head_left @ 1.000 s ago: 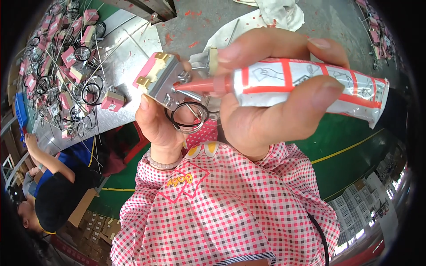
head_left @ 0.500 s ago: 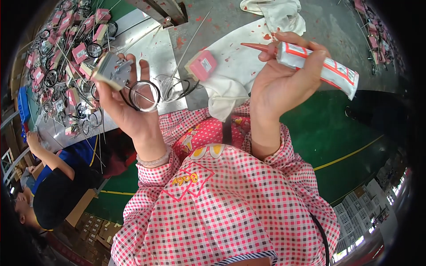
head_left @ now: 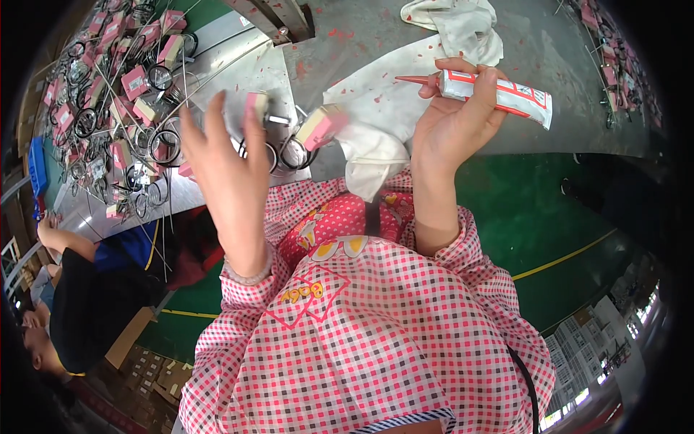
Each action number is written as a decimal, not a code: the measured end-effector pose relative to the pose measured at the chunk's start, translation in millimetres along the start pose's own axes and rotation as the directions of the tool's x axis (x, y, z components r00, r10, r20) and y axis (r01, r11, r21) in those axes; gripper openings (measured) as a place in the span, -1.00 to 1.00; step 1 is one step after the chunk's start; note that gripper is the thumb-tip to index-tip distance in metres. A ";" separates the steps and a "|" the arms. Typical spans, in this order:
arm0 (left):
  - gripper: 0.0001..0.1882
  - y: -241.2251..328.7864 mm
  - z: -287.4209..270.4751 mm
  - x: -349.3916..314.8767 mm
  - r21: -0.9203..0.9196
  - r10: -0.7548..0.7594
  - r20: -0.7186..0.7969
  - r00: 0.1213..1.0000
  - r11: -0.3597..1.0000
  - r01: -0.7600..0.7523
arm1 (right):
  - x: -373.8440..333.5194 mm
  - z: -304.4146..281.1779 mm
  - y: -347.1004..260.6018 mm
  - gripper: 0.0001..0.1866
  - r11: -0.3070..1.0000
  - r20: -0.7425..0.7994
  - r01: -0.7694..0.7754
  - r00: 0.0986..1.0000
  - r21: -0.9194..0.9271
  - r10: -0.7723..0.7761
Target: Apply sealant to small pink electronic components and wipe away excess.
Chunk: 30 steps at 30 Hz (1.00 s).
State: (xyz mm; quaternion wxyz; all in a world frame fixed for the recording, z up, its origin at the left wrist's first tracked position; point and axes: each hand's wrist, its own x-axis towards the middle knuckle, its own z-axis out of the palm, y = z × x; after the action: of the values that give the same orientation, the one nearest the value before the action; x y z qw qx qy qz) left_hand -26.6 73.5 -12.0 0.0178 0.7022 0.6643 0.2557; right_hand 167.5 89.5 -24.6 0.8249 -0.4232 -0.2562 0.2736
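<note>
The left hand [head_left: 228,163] has its fingers spread apart; the right hand [head_left: 457,129] has its fingers clamped around a soft white-and-red tube [head_left: 519,100]. A boxy pink-and-cream unit [head_left: 320,129] sits right of the left fingers; a smaller-looking blurred one [head_left: 256,103] shows at the thumb, contact unclear.

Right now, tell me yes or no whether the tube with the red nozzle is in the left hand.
No, the right hand holds the tube, well apart from the left hand.

Glinting brightly off the metal sheet [head_left: 272,76], blurring at the left hand [head_left: 233,170] and pink-and-cream box [head_left: 319,129], glaring white in patches at lower right, bending and darkening toward the round rim
</note>
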 end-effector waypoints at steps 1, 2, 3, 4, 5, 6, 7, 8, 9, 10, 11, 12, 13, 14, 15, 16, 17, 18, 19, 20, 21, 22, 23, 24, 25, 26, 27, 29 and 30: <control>-0.63 5.0 -1.2 -1.0 0.017 0.064 0.030 0.997 0.998 -0.065 | 0.2 -0.2 0.9 -0.73 1.000 0.002 -0.003 1.000 0.002 0.003; -0.63 9.9 -3.0 -3.2 0.031 0.102 0.076 0.992 0.994 -0.104 | 0.3 -0.6 1.5 -0.74 1.000 0.005 -0.014 1.000 0.011 0.014; -0.63 12.5 -4.0 -3.5 0.029 0.081 0.068 0.994 0.996 -0.083 | 0.3 -0.9 2.1 -0.74 1.000 0.003 -0.009 1.000 -0.001 0.009; -0.60 14.8 -4.3 -4.0 -0.058 0.153 0.156 0.976 0.988 -0.146 | 0.3 -1.0 2.6 -0.74 1.000 -0.007 -0.014 1.000 0.001 0.014; -0.57 15.6 -4.3 -3.8 -0.153 0.232 0.211 0.950 0.967 -0.202 | 0.4 -0.9 2.9 -0.74 1.000 -0.027 -0.028 0.999 0.011 0.029; -0.55 16.2 -2.8 -3.8 -0.162 0.289 0.221 0.931 0.953 -0.257 | -0.1 -0.8 2.7 -0.74 1.000 -0.020 -0.020 1.000 0.001 0.020; -0.55 16.1 -1.3 -3.6 -0.174 0.299 0.232 0.926 0.949 -0.263 | -0.8 -0.3 2.2 -0.75 1.000 -0.017 -0.022 1.000 0.003 0.022; -0.57 15.6 0.9 -3.3 -0.209 0.311 0.239 0.920 0.942 -0.265 | -1.5 0.6 1.5 -0.75 0.999 -0.024 -0.032 0.999 0.012 0.032; -0.60 14.9 3.2 -3.2 -0.249 0.327 0.243 0.913 0.931 -0.267 | -3.0 1.7 0.2 -0.75 1.000 -0.014 -0.022 1.000 0.004 0.022; -0.65 13.6 5.5 -2.3 -0.268 0.353 0.198 0.914 0.917 -0.296 | -5.1 3.2 -1.4 -0.75 0.999 -0.006 -0.046 0.999 0.020 0.046; -0.65 12.5 8.0 -1.9 -0.265 0.349 0.205 0.915 0.919 -0.291 | -7.0 5.0 -3.2 -0.75 0.996 -0.005 -0.078 0.997 0.045 0.078; -0.69 10.8 9.9 -0.4 -0.439 0.294 0.170 0.941 0.877 -0.195 | -9.8 7.0 -5.5 -0.75 0.997 -0.001 -0.066 0.998 0.032 0.066; -0.72 9.9 11.3 0.2 -0.597 0.229 0.147 0.962 0.796 -0.098 | -12.8 9.6 -7.7 -0.75 0.994 0.022 -0.097 0.995 0.052 0.096; -0.80 7.7 12.1 2.6 -0.554 0.272 0.015 0.962 0.804 -0.219 | -16.0 12.7 -9.6 -0.75 0.988 0.056 -0.132 0.990 0.086 0.128; -0.80 7.4 12.0 2.4 -0.542 0.293 0.026 0.956 0.808 -0.233 | -18.5 16.3 -11.1 -0.75 0.989 0.050 -0.132 0.990 0.069 0.129; -0.80 6.6 11.5 3.3 -0.817 0.139 0.034 0.990 0.574 -0.053 | -21.1 20.1 -12.4 -0.75 0.980 0.076 -0.178 0.982 0.089 0.172; -0.80 7.1 10.3 3.3 -0.967 0.025 0.085 0.996 0.244 0.076 | -23.4 24.7 -13.1 -0.74 0.967 0.101 -0.228 0.971 0.116 0.217; -0.79 7.2 8.9 3.8 -0.979 -0.030 0.102 0.994 0.176 0.105 | -25.1 30.2 -12.6 -0.73 0.962 0.111 -0.243 0.967 0.123 0.230; -0.79 8.3 7.0 3.7 -0.980 -0.050 0.103 0.993 0.168 0.110 | -26.9 35.0 -13.4 -0.73 0.965 0.134 -0.236 0.966 0.118 0.220; -0.77 9.5 5.4 3.5 -0.981 -0.089 0.144 0.986 0.118 0.154 | -28.7 40.1 -13.5 -0.76 0.954 0.165 -0.254 0.959 0.157 0.229; -0.76 11.1 3.9 3.1 -0.979 -0.136 0.189 0.972 0.045 0.197 | -30.4 44.8 -14.2 -0.79 0.940 0.182 -0.279 0.952 0.194 0.245; -0.62 13.1 3.0 1.9 -0.979 -0.109 0.204 0.973 0.006 0.206 | -32.5 49.9 -14.1 -0.77 0.951 0.155 -0.253 0.961 0.177 0.227; -0.62 14.3 1.9 1.2 -0.980 -0.112 0.198 0.974 0.017 0.201 | -32.3 53.8 -14.4 -0.77 0.953 0.146 -0.253 0.962 0.165 0.231; -0.51 15.4 1.4 0.1 -0.971 -0.071 0.217 0.974 0.086 0.223 | -32.2 57.6 -14.5 -0.77 0.968 0.174 -0.192 0.971 0.164 0.163; -0.40 15.7 0.9 -0.9 -0.960 -0.028 0.241 0.970 0.143 0.242 | -32.1 61.0 -14.8 -0.76 0.977 0.198 -0.137 0.975 0.163 0.104; -0.40 15.5 0.6 -2.0 -0.957 -0.039 0.243 0.969 0.154 0.247 | -31.8 64.3 -14.8 -0.76 0.978 0.205 -0.137 0.973 0.159 0.103; -0.36 14.6 0.4 -3.0 -0.957 -0.024 0.276 0.961 0.089 0.277 | -31.7 67.8 -14.4 -0.72 0.995 0.207 -0.078 0.976 0.067 0.063; -0.29 11.7 0.3 -4.6 -0.941 0.011 0.336 0.942 -0.041 0.336 | -33.1 75.2 -12.9 -0.66 0.999 0.218 -0.023 0.975 -0.029 0.029; -0.30 9.4 0.3 -4.7 -0.941 0.043 0.335 0.941 -0.030 0.336 | -34.9 79.4 -11.4 -0.67 0.999 0.227 0.002 0.974 -0.041 0.008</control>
State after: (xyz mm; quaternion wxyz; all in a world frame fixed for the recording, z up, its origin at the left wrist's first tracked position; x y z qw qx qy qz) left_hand -17.8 68.1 -10.5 0.6266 0.4302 0.3454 0.5505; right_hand 93.1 104.8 18.9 0.7809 -0.4063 -0.3539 0.3161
